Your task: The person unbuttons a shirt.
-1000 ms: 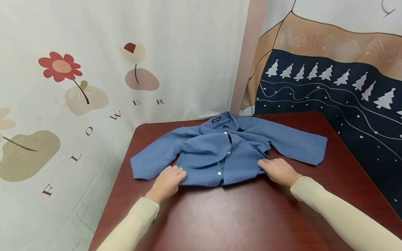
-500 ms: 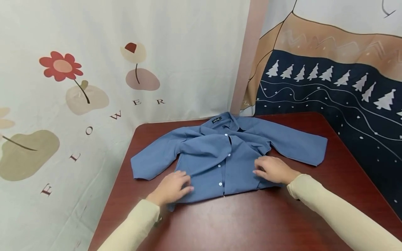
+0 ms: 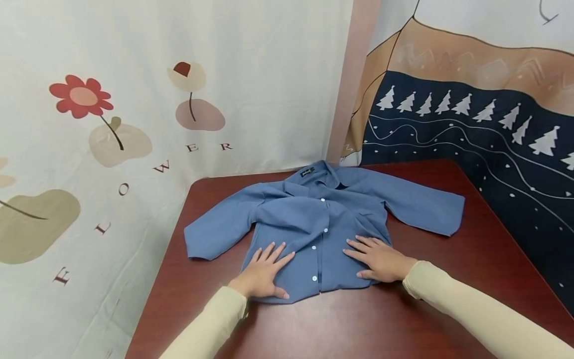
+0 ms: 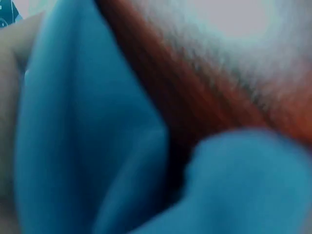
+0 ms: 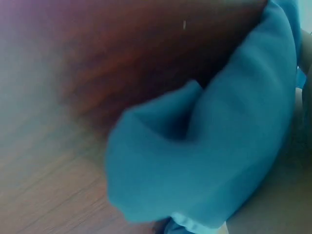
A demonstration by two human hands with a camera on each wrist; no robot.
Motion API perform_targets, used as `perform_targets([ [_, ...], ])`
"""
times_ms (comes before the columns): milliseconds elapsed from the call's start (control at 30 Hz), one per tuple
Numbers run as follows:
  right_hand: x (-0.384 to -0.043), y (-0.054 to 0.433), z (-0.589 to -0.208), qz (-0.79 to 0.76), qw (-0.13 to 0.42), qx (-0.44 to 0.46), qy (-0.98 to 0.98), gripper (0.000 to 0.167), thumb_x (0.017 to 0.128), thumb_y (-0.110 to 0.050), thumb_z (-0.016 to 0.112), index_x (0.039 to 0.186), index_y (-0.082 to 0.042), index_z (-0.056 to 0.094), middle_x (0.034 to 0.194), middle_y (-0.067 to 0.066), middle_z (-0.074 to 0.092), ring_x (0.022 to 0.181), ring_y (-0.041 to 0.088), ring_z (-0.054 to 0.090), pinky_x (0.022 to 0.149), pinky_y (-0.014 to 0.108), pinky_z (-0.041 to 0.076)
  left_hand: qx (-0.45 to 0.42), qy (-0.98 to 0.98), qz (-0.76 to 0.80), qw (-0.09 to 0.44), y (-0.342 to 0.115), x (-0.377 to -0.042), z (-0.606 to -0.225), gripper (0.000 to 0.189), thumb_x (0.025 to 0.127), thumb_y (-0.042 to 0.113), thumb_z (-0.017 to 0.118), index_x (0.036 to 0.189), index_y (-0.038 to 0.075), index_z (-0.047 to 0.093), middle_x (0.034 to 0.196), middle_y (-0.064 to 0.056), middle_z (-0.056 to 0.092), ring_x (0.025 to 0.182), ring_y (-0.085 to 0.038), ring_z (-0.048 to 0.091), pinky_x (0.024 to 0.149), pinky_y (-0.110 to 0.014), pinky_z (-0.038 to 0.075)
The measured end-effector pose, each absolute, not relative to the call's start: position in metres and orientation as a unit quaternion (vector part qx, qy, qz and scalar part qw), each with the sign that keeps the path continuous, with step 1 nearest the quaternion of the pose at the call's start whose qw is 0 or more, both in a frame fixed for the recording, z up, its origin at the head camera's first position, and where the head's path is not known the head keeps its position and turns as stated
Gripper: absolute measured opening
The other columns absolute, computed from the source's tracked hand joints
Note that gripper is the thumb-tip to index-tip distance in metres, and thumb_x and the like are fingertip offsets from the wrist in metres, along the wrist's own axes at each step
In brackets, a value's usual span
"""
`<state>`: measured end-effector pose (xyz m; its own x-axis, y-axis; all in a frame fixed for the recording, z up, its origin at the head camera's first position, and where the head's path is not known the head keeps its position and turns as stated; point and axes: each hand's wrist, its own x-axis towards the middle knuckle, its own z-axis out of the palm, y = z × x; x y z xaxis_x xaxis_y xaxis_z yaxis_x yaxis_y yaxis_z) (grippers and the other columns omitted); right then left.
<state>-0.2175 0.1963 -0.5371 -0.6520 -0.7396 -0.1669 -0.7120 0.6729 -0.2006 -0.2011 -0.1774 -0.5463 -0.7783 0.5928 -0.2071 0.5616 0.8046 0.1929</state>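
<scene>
A blue button-up shirt (image 3: 296, 219) lies front up on the table, collar at the far side and both sleeves spread outward. My left hand (image 3: 264, 271) rests on its lower left front with fingers spread. On the lower right front lies my right hand (image 3: 378, 259), its fingers also straight and spread over the cloth. White buttons run down the middle between the two hands. Close up in the left wrist view, the shirt's hem (image 4: 92, 122) is folded and blurred. The right wrist view has a curled edge of the shirt (image 5: 209, 146) beside the hand.
The dark red wooden table (image 3: 314, 329) has rounded far corners. A pale curtain with flower prints (image 3: 269, 85) hangs along the left and back. On the right stands a dark cloth with white tree prints (image 3: 466, 129).
Both hands have let go of the shirt's side edges and now lie spread on its front. The lower part of the shirt has come toward me, and its front is smoother.
</scene>
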Motion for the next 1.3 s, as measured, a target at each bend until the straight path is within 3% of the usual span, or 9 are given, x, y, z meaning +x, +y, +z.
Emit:
perform_targets([
  [100, -0.219, 0.196, -0.534, -0.078, 0.083, -0.406, 0.907, 0.056, 0.093, -0.043, 0.063, 0.139, -0.012, 0.055, 0.142, 0.01, 0.049, 0.132, 0.034, 0.04, 0.108, 0.055, 0.027, 0.306, 0.941, 0.108, 0.098, -0.178, -0.203, -0.541, 0.092, 0.078, 0.068, 0.065, 0.153, 0.025, 0.033, 0.15, -0.007, 0.04, 0.134, -0.033, 0.038, 0.105, -0.055, 0.03],
  [233, -0.225, 0.186, -0.534, -0.105, 0.001, -0.412, 0.905, 0.043, 0.091, -0.04, 0.068, 0.123, -0.011, 0.066, 0.123, 0.007, 0.061, 0.115, 0.027, 0.052, 0.098, 0.049, 0.039, 0.273, 0.941, 0.198, 0.027, -0.177, -0.218, -0.539, 0.067, 0.092, 0.052, 0.061, 0.147, 0.019, 0.043, 0.129, -0.003, 0.059, 0.115, -0.025, 0.054, 0.097, -0.047, 0.04],
  [333, -0.223, 0.175, -0.539, -0.104, -0.016, -0.423, 0.9, 0.048, 0.093, -0.042, 0.064, 0.129, -0.011, 0.061, 0.133, 0.01, 0.055, 0.123, 0.03, 0.048, 0.099, 0.05, 0.039, 0.253, 0.945, 0.207, -0.016, -0.174, -0.236, -0.541, 0.046, 0.099, 0.04, 0.055, 0.138, 0.016, 0.054, 0.128, -0.006, 0.059, 0.118, -0.027, 0.053, 0.1, -0.048, 0.039],
  [500, -0.208, 0.152, -0.548, -0.12, 0.034, -0.467, 0.875, 0.059, 0.098, -0.048, 0.052, 0.147, -0.016, 0.045, 0.153, 0.01, 0.035, 0.141, 0.034, 0.028, 0.108, 0.054, 0.029, 0.23, 0.954, 0.184, -0.054, -0.163, -0.265, -0.536, 0.03, 0.1, 0.026, 0.057, 0.126, 0.013, 0.063, 0.129, -0.011, 0.056, 0.121, -0.033, 0.048, 0.098, -0.05, 0.038],
  [600, -0.201, 0.136, -0.55, -0.135, 0.071, -0.495, 0.855, 0.061, 0.1, -0.049, 0.046, 0.153, -0.02, 0.034, 0.158, 0.008, 0.025, 0.145, 0.034, 0.018, 0.11, 0.055, 0.023, 0.195, 0.967, 0.163, -0.025, -0.158, -0.276, -0.532, 0.037, 0.096, 0.027, 0.063, 0.131, 0.015, 0.059, 0.13, -0.012, 0.054, 0.121, -0.035, 0.047, 0.097, -0.051, 0.038],
  [700, -0.197, 0.125, -0.548, -0.119, 0.094, -0.526, 0.837, 0.061, 0.1, -0.052, 0.042, 0.154, -0.025, 0.03, 0.16, 0.006, 0.02, 0.146, 0.034, 0.014, 0.111, 0.057, 0.021, 0.147, 0.981, 0.119, 0.048, -0.16, -0.279, -0.53, 0.053, 0.093, 0.036, 0.066, 0.14, 0.018, 0.051, 0.141, -0.012, 0.047, 0.13, -0.035, 0.041, 0.101, -0.056, 0.035],
  [900, -0.192, 0.126, -0.549, -0.06, 0.12, -0.545, 0.827, 0.061, 0.099, -0.06, 0.035, 0.154, -0.033, 0.028, 0.161, 0.0, 0.018, 0.147, 0.032, 0.011, 0.112, 0.057, 0.017, 0.114, 0.979, 0.049, 0.163, -0.179, -0.271, -0.532, 0.069, 0.095, 0.052, 0.055, 0.154, 0.024, 0.031, 0.159, -0.007, 0.022, 0.145, -0.032, 0.018, 0.108, -0.066, 0.017],
  [1100, -0.185, 0.138, -0.547, -0.077, 0.11, -0.563, 0.815, 0.063, 0.097, -0.058, 0.043, 0.153, -0.03, 0.032, 0.16, 0.003, 0.022, 0.145, 0.035, 0.016, 0.111, 0.059, 0.019, 0.103, 0.979, 0.044, 0.169, -0.192, -0.267, -0.525, 0.068, 0.095, 0.05, 0.057, 0.153, 0.024, 0.032, 0.159, -0.008, 0.024, 0.143, -0.035, 0.021, 0.11, -0.063, 0.015],
  [1300, -0.171, 0.138, -0.551, -0.083, 0.106, -0.577, 0.806, 0.065, 0.097, -0.058, 0.044, 0.153, -0.029, 0.031, 0.16, 0.005, 0.021, 0.145, 0.036, 0.016, 0.111, 0.06, 0.02, 0.116, 0.986, 0.05, 0.105, -0.187, -0.266, -0.525, 0.051, 0.094, 0.04, 0.063, 0.139, 0.016, 0.054, 0.139, -0.015, 0.049, 0.127, -0.038, 0.041, 0.102, -0.057, 0.031],
])
